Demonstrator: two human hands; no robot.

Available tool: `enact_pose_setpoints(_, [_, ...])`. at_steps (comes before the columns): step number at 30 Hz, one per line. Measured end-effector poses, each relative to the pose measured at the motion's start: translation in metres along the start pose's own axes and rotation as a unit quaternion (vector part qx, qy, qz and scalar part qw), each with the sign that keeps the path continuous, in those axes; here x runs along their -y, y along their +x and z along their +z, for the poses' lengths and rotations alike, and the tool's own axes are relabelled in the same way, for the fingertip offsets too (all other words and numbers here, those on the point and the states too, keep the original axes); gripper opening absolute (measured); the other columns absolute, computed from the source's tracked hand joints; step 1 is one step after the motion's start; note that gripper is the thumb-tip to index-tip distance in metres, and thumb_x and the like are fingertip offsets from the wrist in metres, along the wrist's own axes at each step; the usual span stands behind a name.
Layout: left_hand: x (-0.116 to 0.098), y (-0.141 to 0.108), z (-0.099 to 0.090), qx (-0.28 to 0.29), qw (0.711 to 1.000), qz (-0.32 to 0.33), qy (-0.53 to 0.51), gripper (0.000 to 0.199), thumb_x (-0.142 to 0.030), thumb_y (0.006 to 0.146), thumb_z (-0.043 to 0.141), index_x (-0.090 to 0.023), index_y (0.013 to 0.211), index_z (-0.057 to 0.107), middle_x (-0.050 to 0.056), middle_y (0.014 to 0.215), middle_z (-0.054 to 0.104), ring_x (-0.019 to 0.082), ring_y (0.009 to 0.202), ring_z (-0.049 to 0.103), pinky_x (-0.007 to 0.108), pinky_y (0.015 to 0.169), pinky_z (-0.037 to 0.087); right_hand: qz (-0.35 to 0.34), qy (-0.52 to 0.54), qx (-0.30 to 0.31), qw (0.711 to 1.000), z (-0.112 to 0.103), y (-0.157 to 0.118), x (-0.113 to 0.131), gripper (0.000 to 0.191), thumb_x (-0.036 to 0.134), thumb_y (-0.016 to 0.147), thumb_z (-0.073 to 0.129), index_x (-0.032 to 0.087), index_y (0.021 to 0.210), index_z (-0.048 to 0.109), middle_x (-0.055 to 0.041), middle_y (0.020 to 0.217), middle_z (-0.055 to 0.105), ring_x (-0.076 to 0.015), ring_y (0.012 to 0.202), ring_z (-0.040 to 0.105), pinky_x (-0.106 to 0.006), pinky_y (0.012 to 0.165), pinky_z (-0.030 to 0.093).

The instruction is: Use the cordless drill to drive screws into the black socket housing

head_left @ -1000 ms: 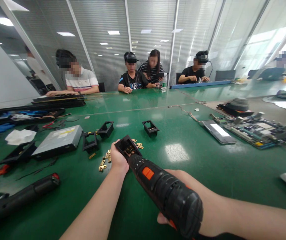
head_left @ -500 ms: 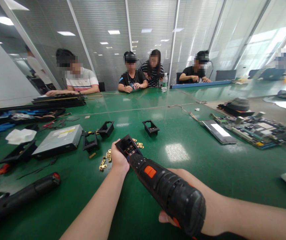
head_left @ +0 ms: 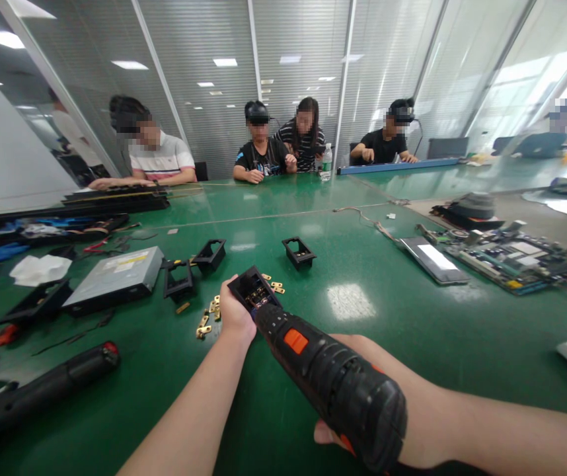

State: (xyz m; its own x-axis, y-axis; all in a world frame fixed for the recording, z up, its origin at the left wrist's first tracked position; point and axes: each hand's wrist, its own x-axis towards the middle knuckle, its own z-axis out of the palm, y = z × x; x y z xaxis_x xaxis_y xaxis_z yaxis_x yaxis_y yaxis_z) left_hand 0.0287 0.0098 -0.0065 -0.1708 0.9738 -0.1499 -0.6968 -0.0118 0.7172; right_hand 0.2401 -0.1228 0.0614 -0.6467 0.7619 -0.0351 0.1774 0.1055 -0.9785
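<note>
At the centre of the frame, a black rectangular housing (head_left: pixel 252 287) is gripped along its left side by the left hand (head_left: pixel 238 316), which is curled about it with most fingers hidden from view. By the right hand (head_left: pixel 364 349), wrapped around a largely concealed grip, a black cordless drill (head_left: pixel 333 389) with an orange switch (head_left: pixel 296 341) is held. The drill's long axis is laid from lower right to upper left, its nose set at the near right end of the housing's recess, where small brass contacts (head_left: pixel 260 301) are seen; the housing is thus placed up and left of the right hand, with the left hand nearer. Whether anything inside is touched by the tip cannot quite be told, as it is covered. Loose brass tabs (head_left: pixel 205 330) are strewn on the green desk (head_left: pixel 373 264) beside the housing. At left, a white-and-yellow label (head_left: pixel 127 262) is borne by an optical drive (head_left: pixel 108 281); its print cannot be read, nor can any brand on the drill.
</note>
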Motion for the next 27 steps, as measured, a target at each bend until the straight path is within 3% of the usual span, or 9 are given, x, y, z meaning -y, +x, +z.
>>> enact_pose_setpoints(5, [-0.0015,-0.0021,0.002,0.001,1.0,-0.008,0.001,0.039,-0.042,0.081,0.044,-0.012,0.072,0.067,0.011,0.061,0.065,0.026,0.055,0.065,0.037,0.053,0.053,-0.005,0.008,0.011,1.0,0.0004,-0.0002,-0.002,0.044,0.008,0.065,0.075,0.016,0.104,0.057,0.0059,0.074,0.05,-0.0113,0.066,0.044,-0.023,0.058,0.04])
enact_pose_setpoints(8, [-0.0021,-0.0034,0.0033,-0.005,1.0,-0.01,-0.009,0.038,-0.042,0.081,0.044,-0.013,0.072,0.067,0.01,0.062,0.066,0.025,0.056,0.065,0.037,0.053,0.053,-0.002,0.011,0.017,1.0,0.0009,-0.0009,-0.0027,0.037,0.01,0.065,0.075,0.016,0.097,0.057,0.0051,0.074,0.051,-0.0116,0.066,0.045,-0.023,0.057,0.04])
enact_pose_setpoints(12, [-0.0024,-0.0042,0.0044,-0.008,1.0,-0.012,-0.018,0.037,-0.042,0.081,0.044,-0.013,0.071,0.066,0.009,0.062,0.066,0.024,0.055,0.064,0.036,0.052,0.052,-0.014,-0.024,-0.004,1.0,0.0014,-0.0008,-0.0032,0.046,0.015,0.068,0.075,0.015,0.11,0.057,0.0024,0.08,0.056,-0.0135,0.069,0.048,-0.026,0.061,0.044])
enact_pose_setpoints(16, [-0.0026,-0.0043,0.0044,-0.003,1.0,-0.008,-0.005,0.039,-0.043,0.08,0.043,-0.013,0.07,0.066,0.009,0.061,0.066,0.024,0.054,0.064,0.036,0.052,0.053,-0.015,-0.019,-0.009,1.0,0.0015,-0.0017,-0.0042,0.032,0.017,0.07,0.074,0.014,0.098,0.059,0.0002,0.081,0.058,-0.015,0.071,0.051,-0.028,0.063,0.046])
enact_pose_setpoints(21, [-0.0032,-0.0051,0.0055,-0.005,1.0,-0.002,-0.003,0.039,-0.042,0.08,0.042,-0.013,0.071,0.067,0.01,0.062,0.066,0.025,0.054,0.065,0.036,0.051,0.053,-0.02,-0.024,-0.012,0.999,0.0008,-0.0052,-0.0053,0.059,0.017,0.07,0.075,0.015,0.124,0.052,-0.0008,0.084,0.061,-0.0181,0.076,0.055,-0.028,0.064,0.048])
enact_pose_setpoints(27, [-0.005,-0.0081,0.0097,-0.017,1.0,-0.014,-0.003,0.04,-0.041,0.081,0.041,-0.012,0.071,0.067,0.011,0.06,0.066,0.025,0.053,0.064,0.036,0.052,0.052,-0.005,-0.011,-0.003,1.0,0.0008,-0.0033,-0.0054,0.048,0.014,0.067,0.077,0.017,0.111,0.057,0.0043,0.077,0.054,-0.0136,0.068,0.049,-0.026,0.061,0.044])
